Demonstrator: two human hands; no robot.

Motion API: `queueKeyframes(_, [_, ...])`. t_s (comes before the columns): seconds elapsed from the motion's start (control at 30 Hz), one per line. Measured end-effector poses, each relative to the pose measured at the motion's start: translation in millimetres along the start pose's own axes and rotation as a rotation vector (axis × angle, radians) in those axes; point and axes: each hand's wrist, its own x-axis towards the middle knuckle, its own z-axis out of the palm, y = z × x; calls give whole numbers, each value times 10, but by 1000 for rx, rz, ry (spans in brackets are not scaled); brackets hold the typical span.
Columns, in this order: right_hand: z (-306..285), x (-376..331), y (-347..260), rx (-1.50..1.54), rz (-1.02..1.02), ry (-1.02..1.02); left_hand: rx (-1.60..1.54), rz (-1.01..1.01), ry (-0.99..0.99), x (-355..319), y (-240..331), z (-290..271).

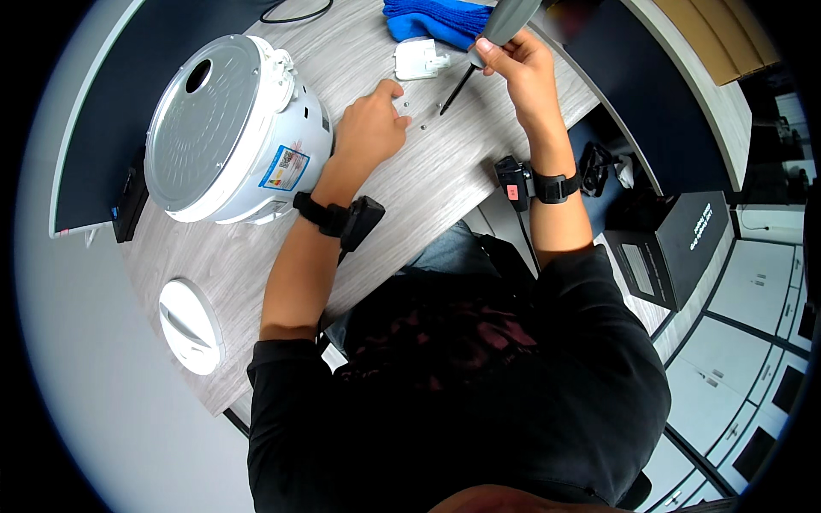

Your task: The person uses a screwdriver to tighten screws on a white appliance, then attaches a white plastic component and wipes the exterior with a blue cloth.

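My right hand (pixel 526 73) is wrapped around the grey handle of a screwdriver (pixel 510 21), whose black shaft slants down to the left with its tip at or just above the table. Several small screws (pixel 422 127) lie on the wood between my hands. Beside them is my left hand (pixel 369 124), with its index finger and thumb apart and nothing visible in it. Just left of it stands a round white appliance (pixel 265 137), like a rice cooker, with a grey metal top and a dark oval hole. A small white plastic piece (pixel 417 60) lies beyond my left fingertips.
Blue cloth (pixel 428 21) is bunched at the far edge, near the screwdriver. A round white lid-like part (pixel 190 327) rests on the table (pixel 256 256) at left. Dark partitions border the table. To the right is a black box (pixel 671 248); a black cable (pixel 295 17) lies far left.
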Motion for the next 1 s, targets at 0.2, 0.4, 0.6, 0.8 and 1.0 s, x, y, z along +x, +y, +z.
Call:
queueKeyframes(0.2, [52,24,79,34,30,-9,28,56,10,82,-21,68])
queueKeyframes(0.4, [54,30,113,33,32,-40,21,60,61,177,-88,148])
queueKeyframes(0.6, [82,4,93,47,32,-38,36,74,0,138,-60,100])
queueKeyframes(0.8, [53,-27,119,32,39,-55,14,172,-74,-99,116,-21])
queueKeyframes(1.0, [82,-59,92,56,49,-56,21,154,-165,-86,168,-2])
